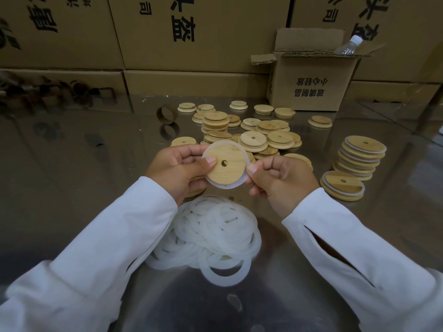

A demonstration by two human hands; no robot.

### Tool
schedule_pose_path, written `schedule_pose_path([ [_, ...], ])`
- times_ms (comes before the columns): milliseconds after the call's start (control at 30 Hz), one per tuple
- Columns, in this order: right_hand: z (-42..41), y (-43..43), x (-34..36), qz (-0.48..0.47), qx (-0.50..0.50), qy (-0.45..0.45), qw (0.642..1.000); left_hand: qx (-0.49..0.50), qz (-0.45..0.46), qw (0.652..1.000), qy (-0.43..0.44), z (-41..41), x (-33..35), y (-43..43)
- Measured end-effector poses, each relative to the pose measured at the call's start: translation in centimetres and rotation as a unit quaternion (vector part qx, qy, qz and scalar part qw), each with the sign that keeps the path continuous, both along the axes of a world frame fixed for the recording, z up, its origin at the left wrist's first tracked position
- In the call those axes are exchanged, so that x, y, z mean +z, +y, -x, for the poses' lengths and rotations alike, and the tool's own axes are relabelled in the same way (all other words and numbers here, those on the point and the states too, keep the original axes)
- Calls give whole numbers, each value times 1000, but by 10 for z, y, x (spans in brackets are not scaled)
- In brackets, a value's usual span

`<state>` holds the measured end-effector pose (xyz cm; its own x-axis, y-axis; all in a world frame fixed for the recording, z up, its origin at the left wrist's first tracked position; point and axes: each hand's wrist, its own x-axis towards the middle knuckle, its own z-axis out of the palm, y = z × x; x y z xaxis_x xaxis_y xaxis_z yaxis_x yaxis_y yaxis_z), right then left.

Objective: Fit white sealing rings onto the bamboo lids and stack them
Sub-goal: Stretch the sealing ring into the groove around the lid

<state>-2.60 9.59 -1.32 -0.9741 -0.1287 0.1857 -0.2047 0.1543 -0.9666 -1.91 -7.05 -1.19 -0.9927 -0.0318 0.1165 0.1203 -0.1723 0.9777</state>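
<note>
I hold a round bamboo lid [227, 167] with a centre hole in front of me, above the table. A white sealing ring [239, 149] lies around its rim. My left hand [177, 168] grips the lid's left side, thumb pressed on its face. My right hand [280, 178] pinches the ring at the lid's right edge. Below my hands lies a heap of loose white sealing rings [215, 236]. Bare bamboo lids [254, 137] are scattered behind. A stack of ringed lids [359, 161] stands at the right, with a single ringed lid [342, 185] in front of it.
The table [72, 164] is shiny metal. An open cardboard box [311, 82] with a plastic bottle [347, 46] in it stands at the back right. Large cartons [191, 32] wall off the back. A cardboard tape core [167, 113] stands left of the lids.
</note>
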Motion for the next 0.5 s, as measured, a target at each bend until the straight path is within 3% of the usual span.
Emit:
schedule_pose_path([
  [500,2,2,-1,24,-1,-10,1000,-11,-5,1000,-1,-3,1,2],
])
